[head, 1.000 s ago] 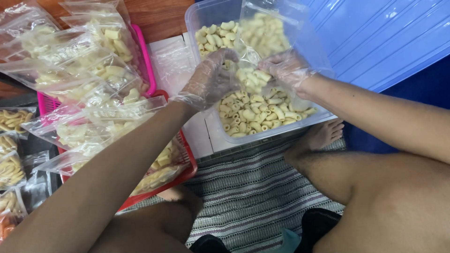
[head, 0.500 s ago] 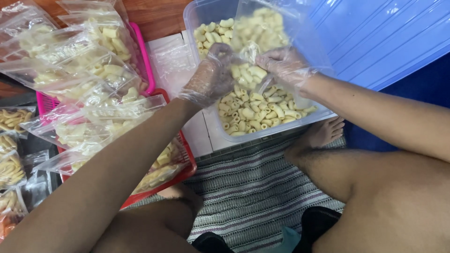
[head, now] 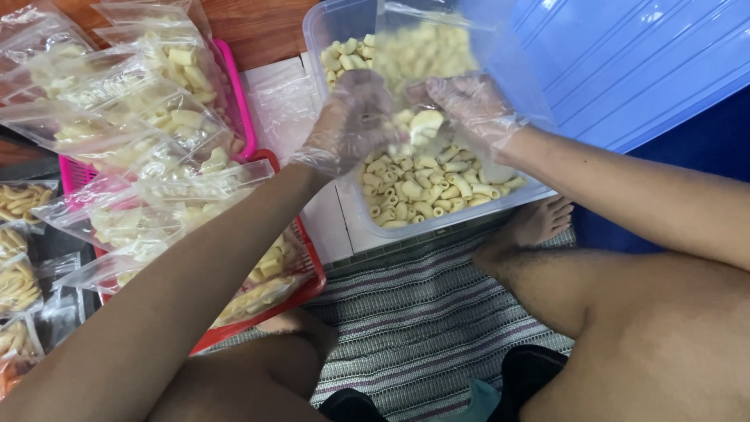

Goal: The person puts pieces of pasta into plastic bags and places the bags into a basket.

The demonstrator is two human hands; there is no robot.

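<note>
Both of my hands wear thin clear plastic gloves. My left hand [head: 355,117] and my right hand [head: 469,105] hold up a clear plastic bag [head: 430,47] partly filled with pale yellow tube-shaped snack pieces. The bag hangs over a clear plastic tub [head: 324,27] that holds many loose pieces of the same snack [head: 426,191]. My left fingers pinch the bag's lower left part, my right fingers grip its lower right. A few pieces show between the two hands.
Several filled clear bags [head: 148,117] lie stacked in pink and red baskets [head: 242,117] at the left. More bags of darker curled snacks [head: 19,258] lie at the far left. A blue lid [head: 641,62] leans at the right. My bare legs rest on a striped mat [head: 422,312].
The bag has risen a little above the tub, and my hands have shifted closer together at its lower part.
</note>
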